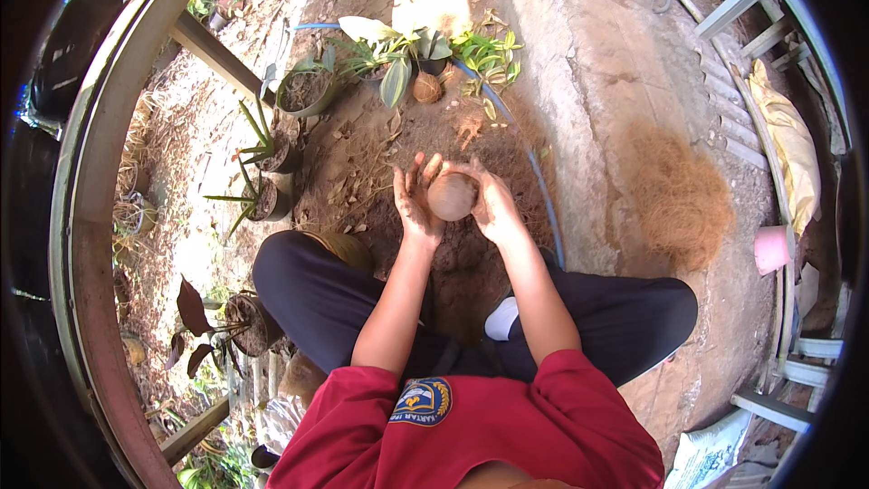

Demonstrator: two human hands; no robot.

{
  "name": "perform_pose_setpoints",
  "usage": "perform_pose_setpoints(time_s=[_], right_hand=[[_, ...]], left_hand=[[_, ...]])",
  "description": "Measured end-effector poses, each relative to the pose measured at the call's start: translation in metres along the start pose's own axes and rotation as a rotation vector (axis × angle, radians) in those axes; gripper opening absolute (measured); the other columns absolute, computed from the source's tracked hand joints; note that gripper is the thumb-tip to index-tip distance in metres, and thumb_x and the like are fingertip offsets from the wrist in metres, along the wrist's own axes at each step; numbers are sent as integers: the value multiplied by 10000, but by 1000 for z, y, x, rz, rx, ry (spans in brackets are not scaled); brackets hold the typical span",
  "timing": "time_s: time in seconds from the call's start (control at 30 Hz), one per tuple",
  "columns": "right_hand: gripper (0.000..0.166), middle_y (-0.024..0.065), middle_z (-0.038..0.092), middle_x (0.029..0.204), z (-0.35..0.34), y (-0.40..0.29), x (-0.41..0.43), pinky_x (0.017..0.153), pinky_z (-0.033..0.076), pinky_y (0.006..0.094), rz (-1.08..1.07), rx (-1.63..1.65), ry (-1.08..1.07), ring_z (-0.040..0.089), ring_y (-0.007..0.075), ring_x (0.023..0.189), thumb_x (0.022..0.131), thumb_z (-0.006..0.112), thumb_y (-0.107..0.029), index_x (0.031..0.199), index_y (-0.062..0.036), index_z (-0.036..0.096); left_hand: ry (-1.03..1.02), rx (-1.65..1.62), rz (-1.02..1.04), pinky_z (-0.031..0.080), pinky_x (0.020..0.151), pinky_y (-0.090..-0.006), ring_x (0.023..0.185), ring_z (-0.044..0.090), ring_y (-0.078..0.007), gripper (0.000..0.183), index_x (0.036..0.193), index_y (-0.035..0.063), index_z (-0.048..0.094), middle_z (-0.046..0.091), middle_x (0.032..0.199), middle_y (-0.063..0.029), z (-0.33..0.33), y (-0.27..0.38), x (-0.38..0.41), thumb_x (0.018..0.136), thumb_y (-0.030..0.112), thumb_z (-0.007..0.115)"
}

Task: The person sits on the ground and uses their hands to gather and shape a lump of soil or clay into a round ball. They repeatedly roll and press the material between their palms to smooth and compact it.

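A round brown ball, slightly blurred and perhaps of soil [451, 197], sits between my two hands above dark loose soil [468, 251]. My left hand [416, 200], soiled and with fingers spread, is at the ball's left side. On the right side, my right hand [494, 200] cups the ball with curved fingers. Beyond the hands, a ball wrapped in brown fibre [427, 88] rests on the ground beside potted leafy plants [396, 81]. A small tuft of orange-brown fibre [470, 128] lies on the soil between that ball and my hands.
A blue hose [536, 170] runs along the right of the soil. Farther right, a heap of coconut-like fibre [679, 197] lies on concrete near a pink pot [772, 250]. Potted plants [275, 197] stand at the left, and a wooden post [217, 58] crosses there.
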State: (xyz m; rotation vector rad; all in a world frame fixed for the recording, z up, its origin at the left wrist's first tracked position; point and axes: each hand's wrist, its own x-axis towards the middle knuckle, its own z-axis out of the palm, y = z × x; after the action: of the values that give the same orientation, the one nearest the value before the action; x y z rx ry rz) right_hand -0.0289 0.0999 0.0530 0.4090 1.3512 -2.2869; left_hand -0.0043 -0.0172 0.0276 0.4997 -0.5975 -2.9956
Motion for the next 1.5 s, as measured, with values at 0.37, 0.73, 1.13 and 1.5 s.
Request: perform_pose_setpoints(time_s=[0.37,0.73,1.13,1.5], right_hand=[[393,56,666,895,13,10,2,898,401,305,-215,124,-46,601,196,899,904,532,-356,1010,9,634],[279,128,645,1018,7,16,5,834,448,312,-494,-402,61,599,187,964,871,578,-200,1089,-29,604],[407,112,523,1256,4,23,10,1028,326,338,-539,-129,-298,478,208,1169,862,586,-223,1187,14,527],[287,104,634,1041,-3,24,15,831,471,288,-267,207,25,590,147,946,897,559,-209,1092,-2,599]], left_hand=[[55,78,6,408,938,-395,1060,512,-226,667,1183,75,444,527,1124,-88,17,-10,-3,845,648,393],[-94,352,4,411,925,-317,1076,493,-151,428,1211,84,466,507,1155,-42,25,-15,-8,937,412,440],[10,279,-109,410,928,-353,1067,510,-168,426,1159,99,514,539,1126,-43,21,-2,-4,929,446,422],[63,370,-101,307,1016,-411,1208,409,-223,643,1326,99,332,434,1289,-99,11,-18,2,897,578,363]])
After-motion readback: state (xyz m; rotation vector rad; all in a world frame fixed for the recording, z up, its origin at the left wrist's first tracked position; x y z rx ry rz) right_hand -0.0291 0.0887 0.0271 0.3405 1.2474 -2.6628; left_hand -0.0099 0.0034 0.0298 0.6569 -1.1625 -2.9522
